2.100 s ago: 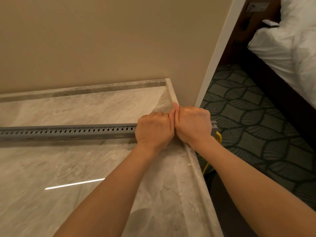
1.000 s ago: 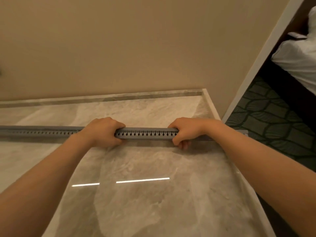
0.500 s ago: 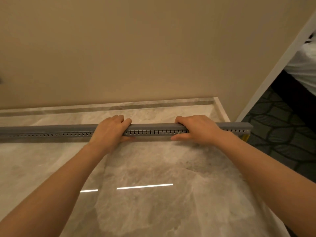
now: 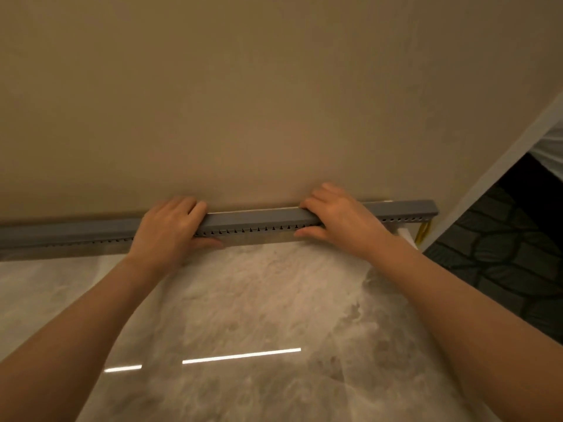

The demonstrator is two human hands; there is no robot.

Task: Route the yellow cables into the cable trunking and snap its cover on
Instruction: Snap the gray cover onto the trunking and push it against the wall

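A long grey cable trunking (image 4: 253,222) with its cover on lies across the marble surface, against the foot of the beige wall. My left hand (image 4: 169,228) grips it left of centre, fingers over the top and thumb under the front. My right hand (image 4: 338,217) grips it further right the same way. A row of slots runs along the trunking's front face. Yellow cables (image 4: 423,233) hang out of its right end, past the surface's edge.
The glossy marble surface (image 4: 259,315) reflects a light strip in front of me. The beige wall (image 4: 243,102) rises right behind the trunking. A white door frame (image 4: 499,159) and dark patterned carpet (image 4: 502,257) are to the right.
Both hands moved apart from the right end to the trunking's middle, then pushed it away from me up to the wall. The view tilted up and leftward.
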